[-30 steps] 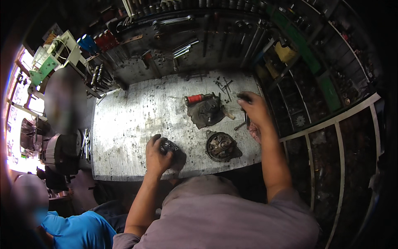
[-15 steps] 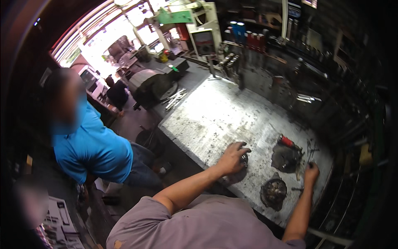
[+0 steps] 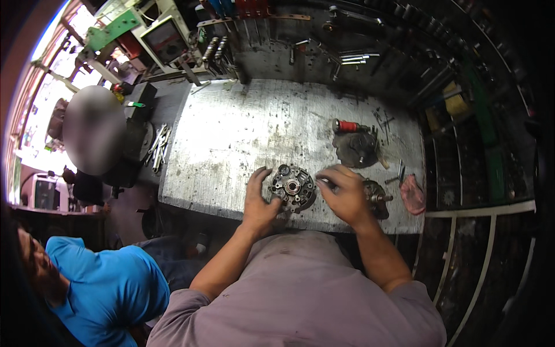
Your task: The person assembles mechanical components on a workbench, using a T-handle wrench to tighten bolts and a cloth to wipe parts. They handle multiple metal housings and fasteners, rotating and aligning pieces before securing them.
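Observation:
A round metal housing (image 3: 293, 187) with a ring-shaped centre and several bolt holes lies near the bench's front edge. My left hand (image 3: 261, 202) curves round its left side, fingers and thumb at the rim. On the right side, my right hand (image 3: 347, 195) is closed in a pinch close to the housing. Something small and dark shows at its fingertips, too small to name. Partly behind that hand sits a second round metal part with a shaft (image 3: 380, 198).
Farther back on the metal-topped bench (image 3: 231, 133) lie a red-bodied tool (image 3: 348, 126) and a dark cast part (image 3: 354, 149). A pink rag (image 3: 412, 195) is at the right edge. Wrenches (image 3: 159, 147) lie at left. A person in a blue shirt (image 3: 110, 283) is at lower left.
My right hand has come from the bench's right side to the housing. The left hand still sits at the housing, which now shows plainly. The view has turned right.

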Demonstrator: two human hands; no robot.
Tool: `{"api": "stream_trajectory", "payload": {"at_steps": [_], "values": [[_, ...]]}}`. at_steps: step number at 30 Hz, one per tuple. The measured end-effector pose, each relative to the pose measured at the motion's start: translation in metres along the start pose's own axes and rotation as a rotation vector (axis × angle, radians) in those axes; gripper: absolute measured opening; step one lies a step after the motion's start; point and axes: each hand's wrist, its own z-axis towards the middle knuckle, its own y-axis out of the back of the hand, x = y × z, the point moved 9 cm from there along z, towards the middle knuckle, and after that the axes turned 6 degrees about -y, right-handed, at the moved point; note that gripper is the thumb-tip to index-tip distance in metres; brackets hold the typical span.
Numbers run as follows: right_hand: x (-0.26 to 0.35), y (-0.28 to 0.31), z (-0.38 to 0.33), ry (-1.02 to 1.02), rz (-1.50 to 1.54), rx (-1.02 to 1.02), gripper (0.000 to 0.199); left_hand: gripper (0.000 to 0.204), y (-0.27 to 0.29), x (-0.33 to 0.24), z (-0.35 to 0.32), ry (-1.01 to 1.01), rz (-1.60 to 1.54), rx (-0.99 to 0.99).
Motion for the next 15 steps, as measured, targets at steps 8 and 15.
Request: {"api": "stream_trajectory", "payload": {"at_steps": [8, 15], "values": [[-0.051, -0.099, 0.033, -0.077, -0.370, 0.146, 0.019, 0.059, 0.051, 0.050, -0.018, 0.005, 0.008, 0.000], [-0.063, -0.125, 0.049, -0.314, -0.634, 0.173, 0.015, 0.048, 0.063, 0.050, -0.010, -0.010, -0.060, -0.007]]}}
